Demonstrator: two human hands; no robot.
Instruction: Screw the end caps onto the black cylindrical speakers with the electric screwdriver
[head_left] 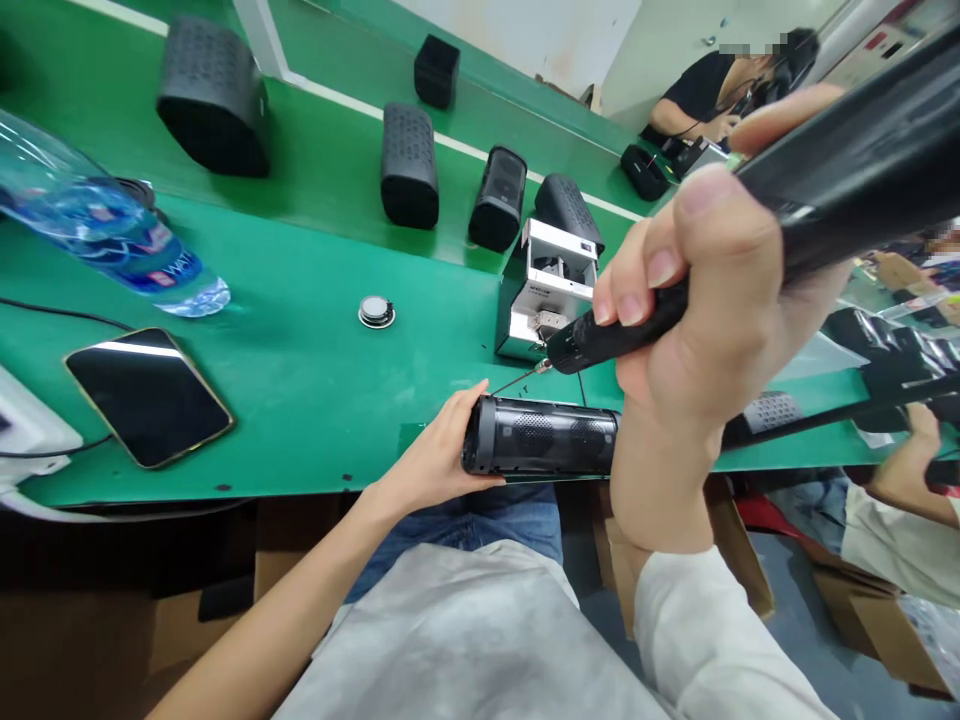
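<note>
My right hand is closed round a black electric screwdriver, raised large in front of the camera. Its thin bit points down to the left, and the tip is at or just above the left end of a black speaker; whether it touches a screw I cannot tell. The speaker lies on its side at the front edge of the green bench. My left hand grips the speaker's left end, thumb and fingers around it. Just behind the bit stands a silver-and-black screw feeder.
Several black speaker units stand along the back of the bench. A phone, a water bottle and a small round metal part lie to the left. Other people work across and to the right. Cardboard boxes sit below.
</note>
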